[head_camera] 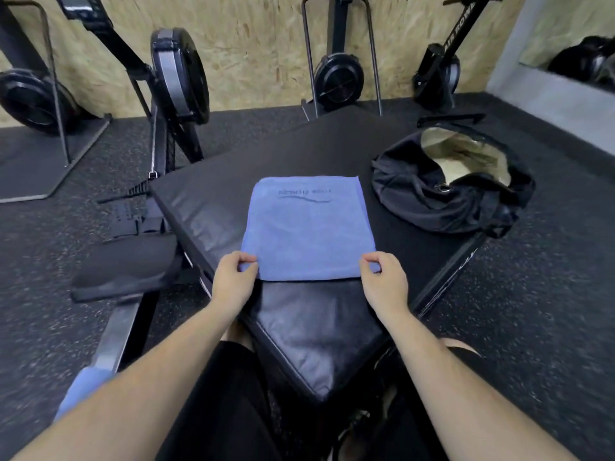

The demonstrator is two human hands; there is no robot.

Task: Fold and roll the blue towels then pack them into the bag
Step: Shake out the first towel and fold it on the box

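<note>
A blue towel (307, 227) lies folded flat on a black padded box (316, 327), with dark lettering near its far edge. My left hand (233, 277) pinches the towel's near left corner. My right hand (384, 281) pinches the near right corner. A black bag (442, 197) with a pale lining sits open on the box to the right of the towel. A second blue towel (83, 390) shows at the lower left, partly hidden behind my left forearm.
Rowing machines (176, 78) stand along the wooden wall at the back and left. A rower's seat and rail (126, 267) run close to the box's left side. Speckled rubber floor (532, 311) surrounds the box.
</note>
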